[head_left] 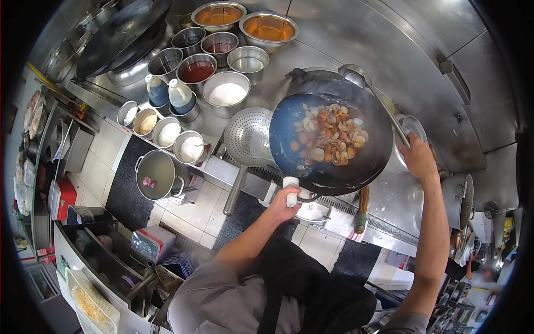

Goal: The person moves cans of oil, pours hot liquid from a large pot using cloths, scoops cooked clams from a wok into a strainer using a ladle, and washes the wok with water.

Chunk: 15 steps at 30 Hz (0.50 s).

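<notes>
My left hand (283,205) is closed around the side handle of a black wok (374,158), with a folded white cloth (290,191) at the grip. Clams in open shells (334,133) and brownish pieces lie together in the wok, under a bluish haze. On the right, my right hand (418,158) grips the long handle of a metal ladle (387,113). The ladle's bowl is at the wok's far rim, above the food; I cannot tell whether it touches the rim. A perforated strainer (248,136) rests just left of the wok.
Steel bowls of orange liquid (269,29), several seasoning pots (226,92) and two bottles (181,96) stand at the back left. A large pot (159,174) sits below them. Near the front edge lies a bamboo brush (361,210). Another wok (122,39) leans far left.
</notes>
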Each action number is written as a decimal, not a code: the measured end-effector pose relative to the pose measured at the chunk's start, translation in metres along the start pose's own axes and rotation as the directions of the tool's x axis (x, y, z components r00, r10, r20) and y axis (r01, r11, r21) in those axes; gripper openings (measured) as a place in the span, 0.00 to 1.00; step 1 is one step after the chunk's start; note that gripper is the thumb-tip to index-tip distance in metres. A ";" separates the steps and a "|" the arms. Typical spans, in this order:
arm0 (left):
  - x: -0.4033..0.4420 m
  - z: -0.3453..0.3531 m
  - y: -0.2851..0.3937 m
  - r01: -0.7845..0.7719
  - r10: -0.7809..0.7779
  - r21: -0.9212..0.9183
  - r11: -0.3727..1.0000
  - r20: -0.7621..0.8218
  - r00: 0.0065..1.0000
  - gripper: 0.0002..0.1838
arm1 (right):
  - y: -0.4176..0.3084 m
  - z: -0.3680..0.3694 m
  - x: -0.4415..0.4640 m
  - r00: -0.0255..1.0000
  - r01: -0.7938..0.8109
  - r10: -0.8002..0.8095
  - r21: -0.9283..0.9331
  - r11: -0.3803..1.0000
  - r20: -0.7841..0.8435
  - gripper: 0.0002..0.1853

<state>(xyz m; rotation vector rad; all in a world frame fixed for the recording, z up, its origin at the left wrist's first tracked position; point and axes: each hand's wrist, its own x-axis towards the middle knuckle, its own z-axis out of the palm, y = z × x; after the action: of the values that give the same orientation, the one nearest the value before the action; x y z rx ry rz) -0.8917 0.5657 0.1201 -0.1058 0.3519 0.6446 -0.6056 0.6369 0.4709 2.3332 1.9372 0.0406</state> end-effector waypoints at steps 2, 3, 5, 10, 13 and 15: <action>0.005 -0.006 -0.005 -0.072 0.079 0.136 0.988 -0.044 0.996 0.08 | -0.009 0.007 -0.008 0.997 -0.066 0.065 -0.014 0.998 -0.047 0.19; 0.008 -0.009 -0.008 -0.104 0.118 0.205 0.973 -0.060 0.991 0.08 | -0.014 0.011 -0.013 0.992 -0.101 0.099 -0.021 0.995 -0.072 0.19; 0.006 -0.006 -0.007 -0.044 0.053 0.088 0.995 -0.107 0.993 0.09 | -0.021 0.023 -0.025 0.982 -0.102 0.106 0.032 0.994 -0.160 0.19; 0.002 -0.001 -0.003 -0.036 0.042 0.045 0.998 -0.130 0.991 0.09 | -0.038 0.028 -0.077 0.973 -0.094 0.155 0.316 0.944 -0.173 0.19; -0.002 0.010 -0.002 -0.026 0.033 0.050 0.998 -0.140 0.990 0.09 | -0.034 0.041 -0.096 0.983 -0.093 0.152 0.428 0.899 -0.106 0.17; -0.003 0.012 -0.001 -0.010 0.016 0.061 0.998 -0.099 0.995 0.10 | -0.032 0.054 -0.096 0.984 -0.133 0.170 0.403 0.906 -0.058 0.16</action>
<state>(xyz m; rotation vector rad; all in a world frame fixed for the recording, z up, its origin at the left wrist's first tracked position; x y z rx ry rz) -0.8900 0.5657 0.1323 -0.0778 0.4684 0.6419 -0.6496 0.5443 0.4184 2.7827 1.9513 -0.2640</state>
